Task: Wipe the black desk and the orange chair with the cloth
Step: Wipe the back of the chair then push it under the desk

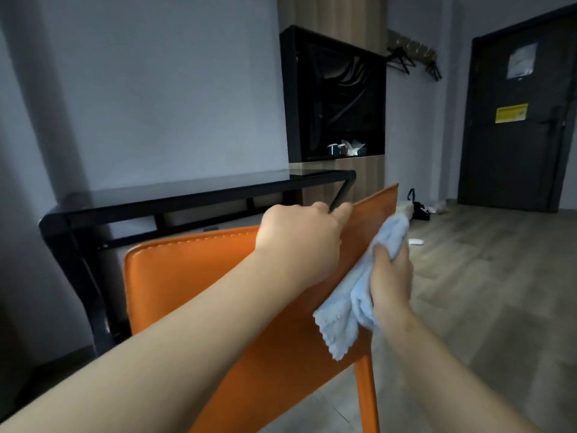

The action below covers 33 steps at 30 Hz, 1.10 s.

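Wiping the right edge of the orange leather chair back

Gripping the top edge of the smooth orange leather chair point(187, 270) with the left hand point(299, 242), fingers curled over the rim to steady it, while clutching the bunched pale blue microfibre cloth point(359, 295) in the right hand point(392, 276) and pressing it along the backrest's right side edge. Standing just in front of the glossy black glass-topped bench point(175, 195), with the chair back tilted toward the viewer. Judging the chair stage to be under way: best keeping the steadying grip firm so the chair is not rocking, dragging the cloth in long overlapping strokes down the edge, then folding to a clean face before moving across the broad back panel
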Motion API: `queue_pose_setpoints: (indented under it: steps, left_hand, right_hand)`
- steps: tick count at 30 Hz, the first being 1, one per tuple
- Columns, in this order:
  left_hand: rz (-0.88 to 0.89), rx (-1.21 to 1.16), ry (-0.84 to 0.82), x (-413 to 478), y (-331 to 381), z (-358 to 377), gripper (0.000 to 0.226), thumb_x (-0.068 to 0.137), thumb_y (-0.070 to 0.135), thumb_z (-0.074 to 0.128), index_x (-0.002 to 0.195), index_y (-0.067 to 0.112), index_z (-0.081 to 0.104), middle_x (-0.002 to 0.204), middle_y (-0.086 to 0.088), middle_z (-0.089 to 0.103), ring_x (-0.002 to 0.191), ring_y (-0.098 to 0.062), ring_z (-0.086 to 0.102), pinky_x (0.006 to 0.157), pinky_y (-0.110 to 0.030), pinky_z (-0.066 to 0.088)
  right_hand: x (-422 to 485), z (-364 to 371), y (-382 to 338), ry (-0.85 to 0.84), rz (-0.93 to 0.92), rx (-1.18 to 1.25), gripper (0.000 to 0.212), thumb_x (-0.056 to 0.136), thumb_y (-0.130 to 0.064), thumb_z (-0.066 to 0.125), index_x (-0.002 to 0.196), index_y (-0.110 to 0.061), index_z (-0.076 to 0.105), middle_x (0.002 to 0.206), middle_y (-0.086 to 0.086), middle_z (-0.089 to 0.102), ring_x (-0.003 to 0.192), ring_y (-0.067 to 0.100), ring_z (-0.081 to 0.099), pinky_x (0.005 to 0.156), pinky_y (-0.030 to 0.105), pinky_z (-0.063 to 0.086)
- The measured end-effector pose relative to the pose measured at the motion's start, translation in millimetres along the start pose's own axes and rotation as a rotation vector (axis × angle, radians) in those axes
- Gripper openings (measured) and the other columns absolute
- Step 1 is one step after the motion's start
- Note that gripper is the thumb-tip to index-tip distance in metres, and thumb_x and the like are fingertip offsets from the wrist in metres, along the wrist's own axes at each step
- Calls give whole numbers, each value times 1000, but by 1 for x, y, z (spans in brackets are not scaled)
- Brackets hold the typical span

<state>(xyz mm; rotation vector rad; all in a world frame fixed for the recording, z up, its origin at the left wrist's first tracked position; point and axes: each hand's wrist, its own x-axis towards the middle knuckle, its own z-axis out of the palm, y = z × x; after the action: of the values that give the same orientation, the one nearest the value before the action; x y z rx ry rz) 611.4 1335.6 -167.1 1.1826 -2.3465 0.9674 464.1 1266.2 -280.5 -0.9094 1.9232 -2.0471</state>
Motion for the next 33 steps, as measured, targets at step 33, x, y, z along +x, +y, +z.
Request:
queue_pose_setpoints:
  steps: [33]
  left_hand:
    - [-679,-1305,404,-132,-86,2,42,102,34,31,82,31,68,80,10,67,80,-3,61,79,-27,45]
  right_hand:
    - [-156,20,-71,171,-1258,-358,50,79,-46,54,127,-37,46,141,1,36,116,42,42,92,54,35]
